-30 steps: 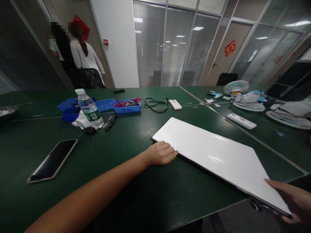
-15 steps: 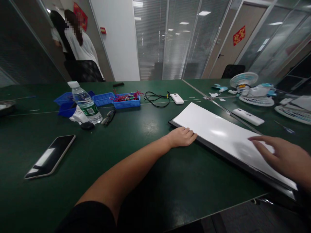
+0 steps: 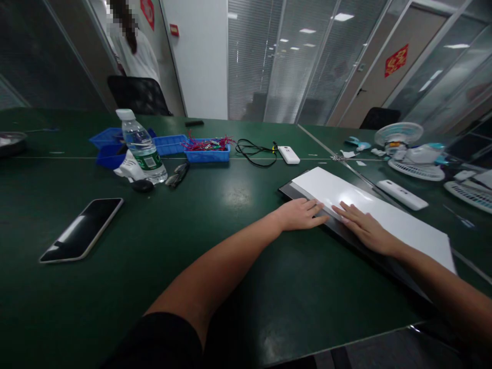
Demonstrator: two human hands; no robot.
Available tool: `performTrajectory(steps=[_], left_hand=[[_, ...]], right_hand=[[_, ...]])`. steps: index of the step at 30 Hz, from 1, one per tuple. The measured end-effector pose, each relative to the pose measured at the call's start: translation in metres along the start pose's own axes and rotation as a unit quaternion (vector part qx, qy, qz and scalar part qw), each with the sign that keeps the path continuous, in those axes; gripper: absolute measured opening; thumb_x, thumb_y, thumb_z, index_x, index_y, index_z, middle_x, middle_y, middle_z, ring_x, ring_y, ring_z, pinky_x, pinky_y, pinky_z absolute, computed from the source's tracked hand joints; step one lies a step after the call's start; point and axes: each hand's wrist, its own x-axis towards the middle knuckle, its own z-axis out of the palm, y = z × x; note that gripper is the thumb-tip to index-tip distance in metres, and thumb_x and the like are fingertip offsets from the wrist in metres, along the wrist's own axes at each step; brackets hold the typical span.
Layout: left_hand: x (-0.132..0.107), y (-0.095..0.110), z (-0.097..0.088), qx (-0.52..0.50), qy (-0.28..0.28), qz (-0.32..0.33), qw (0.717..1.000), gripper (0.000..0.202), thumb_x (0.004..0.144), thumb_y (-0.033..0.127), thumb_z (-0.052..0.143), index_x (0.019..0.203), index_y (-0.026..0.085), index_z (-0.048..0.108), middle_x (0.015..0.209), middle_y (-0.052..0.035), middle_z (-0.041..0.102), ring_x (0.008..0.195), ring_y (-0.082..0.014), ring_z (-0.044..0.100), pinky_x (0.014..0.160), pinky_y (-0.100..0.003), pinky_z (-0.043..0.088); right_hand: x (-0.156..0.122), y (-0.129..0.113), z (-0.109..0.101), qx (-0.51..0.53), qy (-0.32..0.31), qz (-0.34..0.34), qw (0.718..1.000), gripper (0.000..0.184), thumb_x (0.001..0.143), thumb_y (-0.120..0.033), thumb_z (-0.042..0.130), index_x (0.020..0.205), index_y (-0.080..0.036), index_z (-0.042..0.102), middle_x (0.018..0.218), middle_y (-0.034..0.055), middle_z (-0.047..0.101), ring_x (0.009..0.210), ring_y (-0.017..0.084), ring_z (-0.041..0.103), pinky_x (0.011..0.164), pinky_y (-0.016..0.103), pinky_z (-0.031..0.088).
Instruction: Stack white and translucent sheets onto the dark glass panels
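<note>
A glossy white sheet (image 3: 400, 218) lies over a thin black folder-like board (image 3: 291, 191) at the right, near the table's front edge. The board's dark strip shows along the near side. My left hand (image 3: 299, 214) rests at the near left edge of the board, with its fingers stretched out over the rim. Flat on the near edge of the white sheet is my right hand (image 3: 365, 229), its fingers extended and pointing left toward the other hand. Neither hand is closed around anything. What lies beneath the sheet is hidden.
On the green table (image 3: 238, 287) lie a phone (image 3: 82, 230), a water bottle (image 3: 143, 148), a black mouse (image 3: 142, 185), blue trays (image 3: 207, 155) with wires, white power banks (image 3: 288, 155), and fan parts (image 3: 417, 166). A person (image 3: 140, 56) stands behind a chair.
My right hand has moved left from the sheet's right part to its near edge. The sheet now sits farther back, baring more of the black board. My left fingers have spread.
</note>
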Motion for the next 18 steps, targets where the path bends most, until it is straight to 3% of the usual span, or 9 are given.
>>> performTrajectory(steps=[4,9,13,18], left_hand=[[-0.011,0.007,-0.011,-0.004,-0.012,-0.017,1.0,0.04,0.115,0.019,0.049,0.15,0.025,0.067,0.139,-0.0207,0.076,0.113,-0.0263,0.078,0.083,-0.035,0.051],[-0.047,0.021,-0.044,0.012,-0.016,-0.029,0.999,0.041,0.115,0.021,0.048,0.152,0.026,0.065,0.14,-0.0205,0.075,0.114,-0.0287,0.078,0.087,-0.041,0.057],[-0.093,0.036,-0.085,0.016,-0.041,-0.064,0.997,0.042,0.114,0.025,0.053,0.154,0.028,0.063,0.144,-0.0184,0.073,0.124,-0.0333,0.076,0.109,-0.061,0.056],[-0.163,0.061,-0.151,0.01,-0.134,-0.108,0.985,0.05,0.112,0.024,0.055,0.161,0.03,0.055,0.154,-0.0194,0.066,0.129,-0.039,0.074,0.107,-0.061,0.061]], right_hand=[[0.017,0.015,-0.003,-0.003,-0.005,0.024,1.0,0.073,0.108,-0.067,0.023,0.172,-0.037,0.042,0.181,0.0054,0.025,0.167,0.04,0.021,0.127,0.077,0.023],[0.04,0.025,-0.001,-0.02,-0.006,0.058,0.998,0.076,0.108,-0.069,0.031,0.172,-0.032,0.042,0.181,0.0115,0.024,0.166,0.044,0.021,0.126,0.073,0.028],[0.059,0.024,0.0,-0.009,-0.002,0.074,0.997,0.075,0.109,-0.066,0.03,0.173,-0.028,0.042,0.18,0.0185,0.025,0.164,0.05,0.023,0.121,0.079,0.024],[0.084,0.055,0.009,-0.006,0.027,0.107,0.994,0.077,0.109,-0.065,0.031,0.169,-0.02,0.048,0.175,0.0293,0.03,0.159,0.055,0.031,0.115,0.08,0.028]])
